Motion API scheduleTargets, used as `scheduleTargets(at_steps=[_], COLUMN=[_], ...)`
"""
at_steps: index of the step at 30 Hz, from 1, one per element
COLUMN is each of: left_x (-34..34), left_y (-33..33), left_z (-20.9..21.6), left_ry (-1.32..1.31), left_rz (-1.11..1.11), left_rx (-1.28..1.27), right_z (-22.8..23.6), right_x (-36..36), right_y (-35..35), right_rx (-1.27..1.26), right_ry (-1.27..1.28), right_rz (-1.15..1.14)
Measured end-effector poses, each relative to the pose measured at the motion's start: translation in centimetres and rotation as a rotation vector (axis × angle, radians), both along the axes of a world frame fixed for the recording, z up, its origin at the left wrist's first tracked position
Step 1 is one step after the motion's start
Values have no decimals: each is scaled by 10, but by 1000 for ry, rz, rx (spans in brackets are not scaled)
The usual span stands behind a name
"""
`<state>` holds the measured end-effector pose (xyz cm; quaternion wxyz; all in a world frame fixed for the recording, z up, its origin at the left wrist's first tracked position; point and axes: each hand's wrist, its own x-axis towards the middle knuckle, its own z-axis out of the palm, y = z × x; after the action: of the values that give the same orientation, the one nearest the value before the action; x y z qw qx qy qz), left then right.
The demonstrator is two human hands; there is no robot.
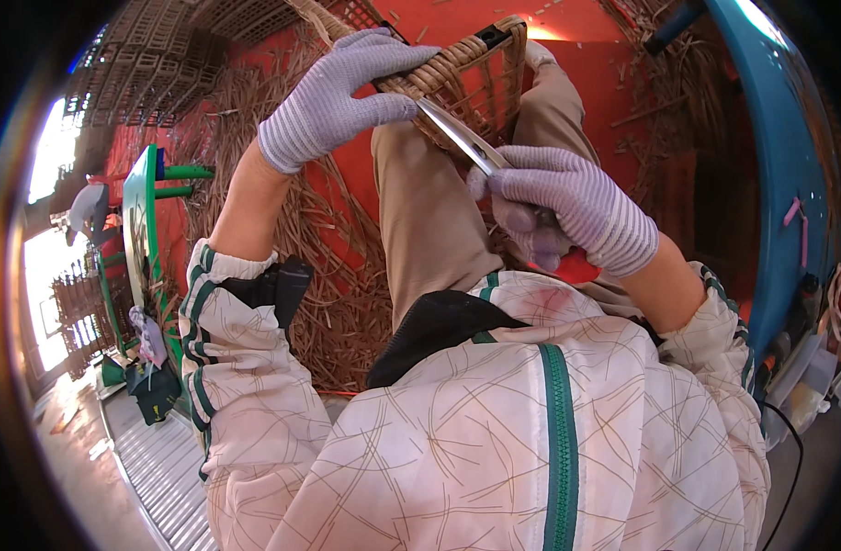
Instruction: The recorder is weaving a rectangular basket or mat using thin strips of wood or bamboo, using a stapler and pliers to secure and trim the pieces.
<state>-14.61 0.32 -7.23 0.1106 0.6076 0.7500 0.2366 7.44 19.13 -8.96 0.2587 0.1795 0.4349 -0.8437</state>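
Observation:
A brown woven wicker basket (501, 83) rests tilted at my knees, its thick wrapped rim toward me and a dark fitting at one corner. My left hand (333, 101), in a white-grey striped knit glove, is closed on the rim, thumb on the near side and fingers over the top. My right hand (576, 202), gloved alike, wraps round a pair of metal scissors (457, 136). Their handles are hidden in the palm. The blades point up and left, with the tips at the rim close to my left thumb.
Loose cane strips (338, 321) lie heaped over the red floor (613, 101) on my left. Stacked wicker baskets (154, 55) stand at the far left. A green-edged stool (143, 202) is near them. A curved blue surface (783, 156) borders my right side.

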Motion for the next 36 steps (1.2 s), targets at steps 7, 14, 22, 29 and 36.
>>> scheduleTargets(at_steps=[7, 14, 22, 29, 36], left_x=[0, 3, 0, 0, 0], left_y=[0, -3, -2, 1, 2], left_z=[-2, 5, 6, 10, 9], left_ry=[-19, -36, -68, -27, -11], left_rz=[17, 54, 7, 18, 26], left_rx=[8, -14, -7, -39, -17], right_z=[-51, -74, -92, -89, -82], right_x=[10, -6, -70, -80, -83], right_y=[16, 24, 5, -1, -15], right_rx=[603, 1095, 1217, 1072, 969], right_ry=[421, 818, 1383, 1360, 1299], right_rz=[-95, -232, -498, -437, -602])
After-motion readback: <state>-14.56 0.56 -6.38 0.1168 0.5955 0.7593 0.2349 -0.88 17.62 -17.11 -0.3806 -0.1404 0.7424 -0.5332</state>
